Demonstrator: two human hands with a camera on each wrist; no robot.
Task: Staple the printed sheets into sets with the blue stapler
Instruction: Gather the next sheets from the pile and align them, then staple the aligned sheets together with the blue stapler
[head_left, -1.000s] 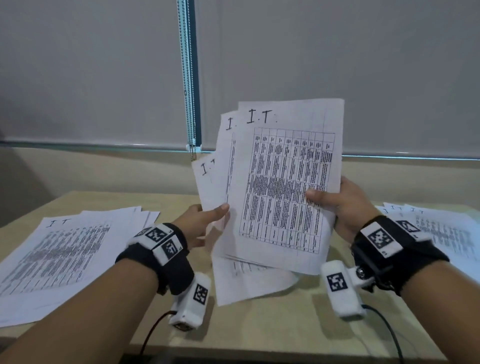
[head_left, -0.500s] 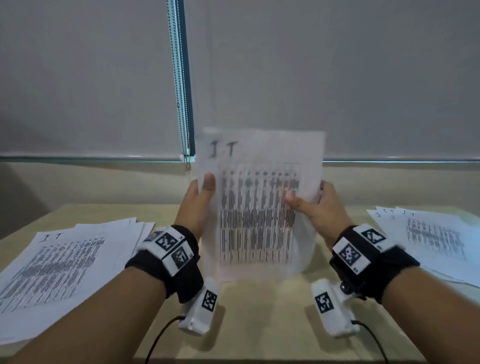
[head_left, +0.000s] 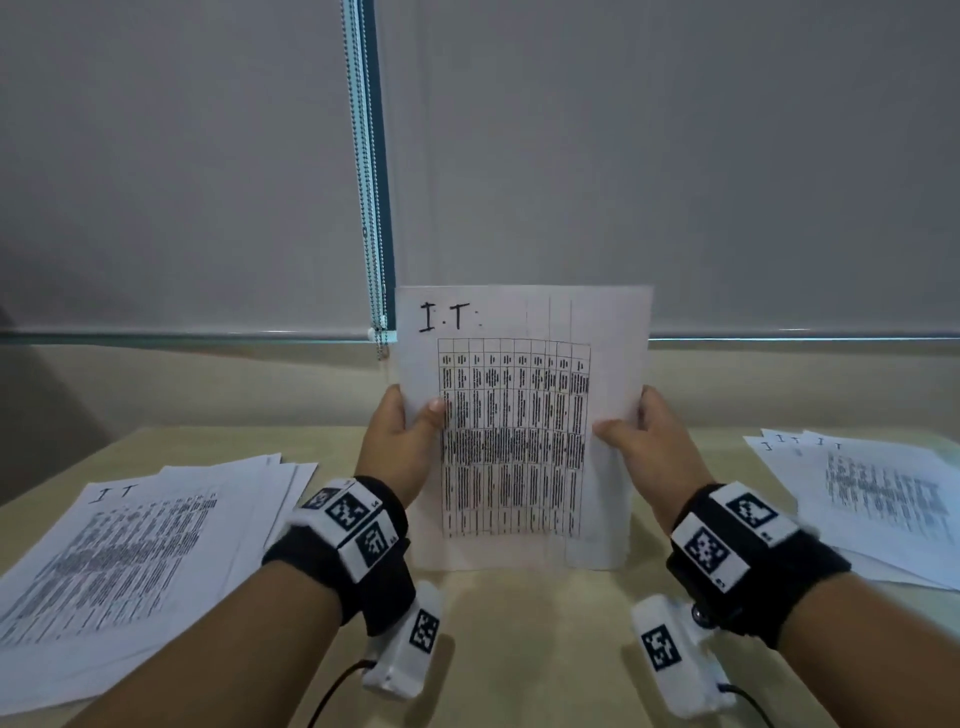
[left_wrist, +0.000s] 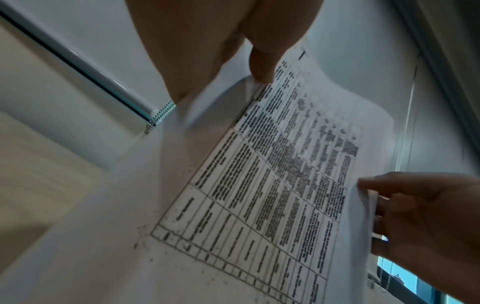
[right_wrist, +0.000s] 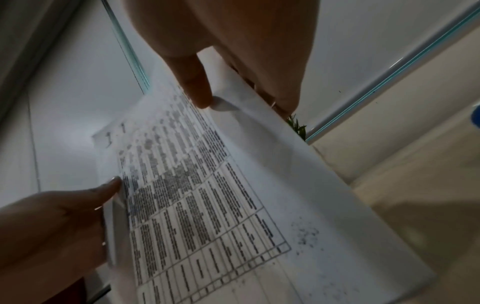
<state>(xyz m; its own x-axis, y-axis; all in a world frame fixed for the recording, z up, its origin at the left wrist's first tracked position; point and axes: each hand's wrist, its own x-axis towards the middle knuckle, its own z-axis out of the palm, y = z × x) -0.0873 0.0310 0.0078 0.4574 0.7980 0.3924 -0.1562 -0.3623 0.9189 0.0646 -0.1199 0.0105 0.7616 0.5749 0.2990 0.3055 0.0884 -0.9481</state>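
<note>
A set of printed sheets (head_left: 519, 415) marked "I.T" stands upright on its bottom edge on the wooden table (head_left: 519, 649), edges squared together. My left hand (head_left: 400, 441) grips its left edge, thumb on the front. My right hand (head_left: 644, 447) grips the right edge the same way. In the left wrist view the sheets (left_wrist: 259, 185) run away from the left hand (left_wrist: 233, 41), with the right hand (left_wrist: 415, 216) at the far edge. The right wrist view shows the sheets (right_wrist: 207, 205) pinched by the right hand (right_wrist: 233, 51). No blue stapler shows in the head view.
A loose spread of printed sheets (head_left: 114, 561) lies on the table at the left. Another fanned pile (head_left: 872, 493) lies at the right. A grey roller blind with a bead chain (head_left: 369, 208) covers the wall behind. A small blue shape (right_wrist: 476, 117) sits at the right wrist view's edge.
The fanned, raised sheets have been gathered into one squared stack and lowered onto their bottom edge on the table. Both hands have shifted to the side edges.
</note>
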